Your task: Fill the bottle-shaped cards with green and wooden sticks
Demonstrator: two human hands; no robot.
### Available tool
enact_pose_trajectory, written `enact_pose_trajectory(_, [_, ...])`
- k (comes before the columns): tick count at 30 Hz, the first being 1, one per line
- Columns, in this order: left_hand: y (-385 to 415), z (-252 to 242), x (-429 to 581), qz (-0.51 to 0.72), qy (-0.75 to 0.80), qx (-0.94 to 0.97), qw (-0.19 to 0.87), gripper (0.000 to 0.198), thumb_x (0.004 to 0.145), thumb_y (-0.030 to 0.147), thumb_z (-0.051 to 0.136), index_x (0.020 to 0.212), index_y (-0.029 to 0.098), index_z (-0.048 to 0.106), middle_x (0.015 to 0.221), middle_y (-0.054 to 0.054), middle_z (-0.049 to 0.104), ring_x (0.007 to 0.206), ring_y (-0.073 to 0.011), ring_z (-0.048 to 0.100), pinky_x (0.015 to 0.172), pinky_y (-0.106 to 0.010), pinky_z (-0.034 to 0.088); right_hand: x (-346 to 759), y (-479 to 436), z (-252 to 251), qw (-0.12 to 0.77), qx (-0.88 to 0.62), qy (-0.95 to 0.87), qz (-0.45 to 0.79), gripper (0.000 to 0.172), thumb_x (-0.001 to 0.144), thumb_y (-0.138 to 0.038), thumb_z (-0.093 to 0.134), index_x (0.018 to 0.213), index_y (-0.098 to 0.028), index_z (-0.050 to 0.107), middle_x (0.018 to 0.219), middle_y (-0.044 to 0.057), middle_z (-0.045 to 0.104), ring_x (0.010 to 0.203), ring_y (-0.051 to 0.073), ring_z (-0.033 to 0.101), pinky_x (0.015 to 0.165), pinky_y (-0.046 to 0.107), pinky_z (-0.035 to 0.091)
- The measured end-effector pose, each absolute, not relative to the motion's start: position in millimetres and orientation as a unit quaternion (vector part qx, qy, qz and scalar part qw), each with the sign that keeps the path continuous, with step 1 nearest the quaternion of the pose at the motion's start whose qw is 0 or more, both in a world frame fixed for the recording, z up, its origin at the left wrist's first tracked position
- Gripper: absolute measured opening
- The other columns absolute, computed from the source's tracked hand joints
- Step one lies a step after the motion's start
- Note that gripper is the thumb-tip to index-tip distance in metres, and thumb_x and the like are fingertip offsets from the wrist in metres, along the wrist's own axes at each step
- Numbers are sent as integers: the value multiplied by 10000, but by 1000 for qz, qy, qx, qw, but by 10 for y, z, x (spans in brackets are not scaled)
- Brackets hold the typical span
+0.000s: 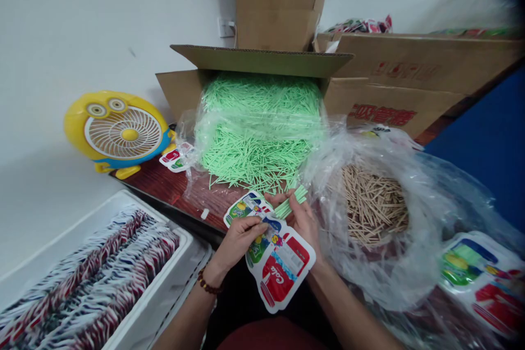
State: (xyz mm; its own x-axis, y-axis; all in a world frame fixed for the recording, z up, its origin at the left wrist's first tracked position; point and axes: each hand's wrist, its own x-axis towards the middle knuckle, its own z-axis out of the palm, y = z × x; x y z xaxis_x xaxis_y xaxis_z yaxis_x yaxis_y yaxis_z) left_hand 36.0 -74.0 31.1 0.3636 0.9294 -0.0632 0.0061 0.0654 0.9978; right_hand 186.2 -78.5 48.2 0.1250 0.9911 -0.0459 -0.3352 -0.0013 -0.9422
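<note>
My left hand [240, 243] is closed, thumb and fingers pinching a printed pouch [283, 270] with a red "Cola" bottle and a green bottle on it. Behind it, partly hidden, a second printed pouch [240, 209] of the same kind shows. My right hand [304, 224] is closed around a small bundle of thin green sticks [283, 209] and lies close against the pouch's upper edge. Just beyond the hands, a heap of loose green sticks [254, 156] spills from a plastic-lined open cardboard box [262, 60].
Brown sticks [373, 205] lie in a clear plastic bag [328, 213] at right, with another pouch [484, 279] nearby. A white bin [123, 197] at left holds rows of pouches. A yellow fan [129, 134] stands on the dark table [164, 186]. More cardboard boxes [279, 5] stand behind.
</note>
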Motion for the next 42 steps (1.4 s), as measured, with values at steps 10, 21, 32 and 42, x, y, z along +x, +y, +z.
enact_pose_trajectory(10, [-628,229,369,397,406,469,676,242,713,381,748,747,146,705,663,0,641,591,-124,541,574,-220,420,2123,-694,709,515,-342,-428,659,332,802,-365,638,1116,-276,578,1289,46,598,1152,241,583,920,389,495])
enact_pose_trajectory(21, [-581,206,470,423,385,412,709,276,727,403,738,842,153,712,706,-14,689,650,-158,624,630,-250,483,2348,-639,760,318,-415,-740,423,540,875,-335,570,1392,-295,420,1444,43,435,1327,231,414,1111,468,308])
enact_pose_trajectory(32, [-592,230,479,455,355,402,711,260,737,333,746,924,156,718,789,-29,724,696,-161,655,700,-265,515,2451,-563,633,337,-447,-699,445,386,842,-256,580,1227,-276,609,884,6,722,760,199,657,668,297,511])
enact_pose_trajectory(42, [-605,236,462,411,388,376,734,301,655,265,809,910,131,721,773,-60,754,691,-201,696,679,-298,541,2492,-485,637,330,-464,-630,528,312,743,-280,664,1051,-229,658,816,-2,706,705,175,624,616,262,460])
